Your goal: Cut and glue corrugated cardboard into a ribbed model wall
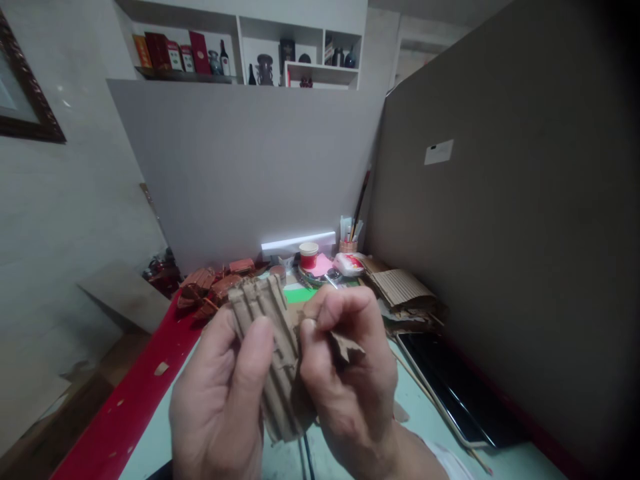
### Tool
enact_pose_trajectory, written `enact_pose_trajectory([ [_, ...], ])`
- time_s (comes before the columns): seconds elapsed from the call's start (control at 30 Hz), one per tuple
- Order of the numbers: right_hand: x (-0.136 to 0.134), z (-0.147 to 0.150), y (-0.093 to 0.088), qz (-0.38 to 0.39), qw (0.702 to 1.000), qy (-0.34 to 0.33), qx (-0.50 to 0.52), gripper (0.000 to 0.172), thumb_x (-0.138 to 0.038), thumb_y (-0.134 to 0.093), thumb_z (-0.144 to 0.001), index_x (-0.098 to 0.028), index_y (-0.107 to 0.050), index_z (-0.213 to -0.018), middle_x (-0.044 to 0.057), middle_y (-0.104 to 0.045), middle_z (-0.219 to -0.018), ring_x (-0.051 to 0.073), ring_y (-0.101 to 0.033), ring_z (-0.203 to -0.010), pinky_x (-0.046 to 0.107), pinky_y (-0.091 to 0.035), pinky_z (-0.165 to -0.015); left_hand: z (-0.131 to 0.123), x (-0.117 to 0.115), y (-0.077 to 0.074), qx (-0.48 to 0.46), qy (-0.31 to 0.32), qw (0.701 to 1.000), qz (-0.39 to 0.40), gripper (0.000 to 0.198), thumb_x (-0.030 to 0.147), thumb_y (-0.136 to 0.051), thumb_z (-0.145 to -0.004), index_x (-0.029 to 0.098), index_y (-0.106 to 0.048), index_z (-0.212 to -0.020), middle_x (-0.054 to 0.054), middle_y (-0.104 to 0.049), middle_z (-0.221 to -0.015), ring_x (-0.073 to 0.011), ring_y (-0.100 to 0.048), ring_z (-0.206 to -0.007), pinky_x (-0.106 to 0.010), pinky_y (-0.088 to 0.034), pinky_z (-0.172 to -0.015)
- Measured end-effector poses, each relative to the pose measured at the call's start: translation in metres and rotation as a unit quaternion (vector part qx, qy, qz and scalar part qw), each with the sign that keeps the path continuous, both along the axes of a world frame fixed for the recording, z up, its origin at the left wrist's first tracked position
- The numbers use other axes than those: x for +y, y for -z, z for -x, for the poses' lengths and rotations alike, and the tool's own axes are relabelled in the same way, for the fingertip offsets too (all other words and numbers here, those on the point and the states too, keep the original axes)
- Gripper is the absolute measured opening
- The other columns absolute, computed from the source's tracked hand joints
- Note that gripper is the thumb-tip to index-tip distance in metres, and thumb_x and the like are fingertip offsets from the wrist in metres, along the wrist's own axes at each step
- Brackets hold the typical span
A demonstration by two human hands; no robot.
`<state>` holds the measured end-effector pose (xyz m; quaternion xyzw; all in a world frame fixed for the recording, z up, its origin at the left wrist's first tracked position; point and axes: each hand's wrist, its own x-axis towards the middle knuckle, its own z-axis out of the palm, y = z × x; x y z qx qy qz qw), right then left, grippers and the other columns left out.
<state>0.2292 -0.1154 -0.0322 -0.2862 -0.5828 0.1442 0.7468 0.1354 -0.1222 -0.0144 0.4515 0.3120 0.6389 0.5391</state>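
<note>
Both my hands hold one piece of ribbed brown corrugated cardboard (273, 333) up in front of me, over the desk. My left hand (220, 393) grips its left side, thumb pressed flat on the ribs. My right hand (350, 373) pinches the right edge, fingers curled over a torn flap of the same cardboard. The lower part of the piece is hidden between my palms.
Behind the hands lie reddish-brown model pieces (210, 287), a red and white cup (309, 255), a pen holder (349, 243) and loose corrugated sheets (403, 287). A dark tablet (450, 387) lies at right. Grey partitions (500, 200) wall the desk; a red edge (135, 400) runs along the left.
</note>
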Motion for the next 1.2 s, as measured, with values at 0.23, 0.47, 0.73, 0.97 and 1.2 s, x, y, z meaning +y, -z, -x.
enact_pose_trajectory([
  [0.23, -0.002, -0.012, -0.01, -0.011, 0.995, -0.012, -0.094, 0.021, -0.005, -0.051, -0.085, -0.023, -0.054, -0.093, -0.003, -0.053, -0.082, 0.01, -0.051, -0.069, 0.024, -0.043, -0.06, 0.008, 0.007, 0.001, 0.08, -0.04, 0.996, -0.018, 0.026, 0.043, -0.071, -0.086, 0.028, -0.07, -0.106, 0.001, -0.075, -0.1, -0.0219, -0.071, -0.091, -0.025, -0.058, -0.071],
  [0.47, -0.004, -0.024, -0.022, 0.012, 0.972, -0.04, -0.232, 0.024, -0.005, -0.05, -0.084, -0.019, -0.064, -0.097, -0.001, -0.051, -0.08, 0.013, -0.05, -0.071, 0.028, -0.043, -0.06, 0.012, 0.017, -0.014, 0.109, -0.057, 0.988, -0.089, 0.013, 0.034, -0.064, -0.091, 0.026, -0.071, -0.099, 0.001, -0.073, -0.092, -0.0188, -0.068, -0.084, -0.024, -0.054, -0.069],
  [0.73, -0.006, -0.025, -0.027, 0.077, 0.948, -0.086, -0.295, 0.015, -0.007, -0.054, -0.087, -0.017, -0.06, -0.097, 0.002, -0.049, -0.089, 0.013, -0.05, -0.081, 0.028, -0.045, -0.07, 0.014, 0.02, -0.02, 0.138, -0.086, 0.982, -0.098, 0.021, 0.033, -0.06, -0.093, 0.024, -0.059, -0.075, 0.004, -0.056, -0.07, -0.0132, -0.051, -0.063, -0.023, -0.044, -0.056],
  [0.97, 0.0, -0.011, -0.015, 0.051, 0.955, -0.064, -0.284, 0.027, 0.003, -0.05, -0.074, -0.015, -0.055, -0.094, 0.003, -0.043, -0.092, 0.016, -0.045, -0.085, 0.031, -0.043, -0.071, 0.012, 0.028, -0.014, 0.162, -0.099, 0.975, -0.116, 0.027, 0.029, -0.055, -0.097, 0.024, -0.048, -0.071, 0.005, -0.048, -0.067, -0.0124, -0.045, -0.061, -0.022, -0.041, -0.054],
  [1.2, 0.004, -0.003, -0.006, 0.043, 0.964, -0.024, -0.261, 0.023, 0.005, -0.045, -0.074, -0.015, -0.053, -0.082, 0.006, -0.043, -0.096, 0.018, -0.045, -0.092, 0.031, -0.044, -0.076, 0.013, 0.038, -0.003, 0.188, -0.142, 0.96, -0.147, 0.028, 0.028, -0.056, -0.097, 0.022, -0.048, -0.071, 0.007, -0.048, -0.064, -0.0097, -0.043, -0.058, -0.018, -0.039, -0.049],
])
